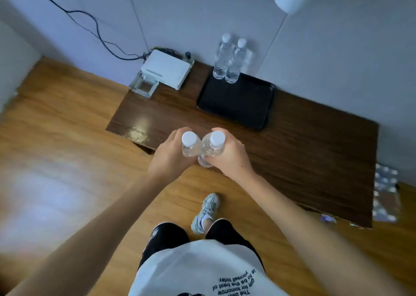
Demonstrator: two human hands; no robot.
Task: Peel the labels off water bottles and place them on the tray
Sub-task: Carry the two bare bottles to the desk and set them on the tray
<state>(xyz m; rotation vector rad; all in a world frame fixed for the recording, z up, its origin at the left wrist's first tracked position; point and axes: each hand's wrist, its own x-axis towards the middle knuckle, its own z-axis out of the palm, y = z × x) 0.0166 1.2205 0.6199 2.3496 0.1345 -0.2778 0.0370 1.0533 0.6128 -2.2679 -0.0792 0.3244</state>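
My left hand (pixel 168 153) grips a clear water bottle (pixel 190 146) with a white cap, held upright above the near edge of the dark table. My right hand (pixel 229 156) grips a second clear bottle (pixel 211 151), also white-capped, touching the first. Neither held bottle shows a label. A black tray (pixel 238 106) lies on the table beyond my hands. Two clear, label-free bottles (pixel 221 57) (pixel 236 63) stand upright side by side at the tray's far left corner, near the wall.
A dark wooden table (pixel 315 151) stands against the white wall. A white router (pixel 165 71) and a glass ashtray (pixel 144 85) sit at its far left. A pack of bottles (pixel 386 196) lies on the floor at the right. My shoe (pixel 206 212) stands below.
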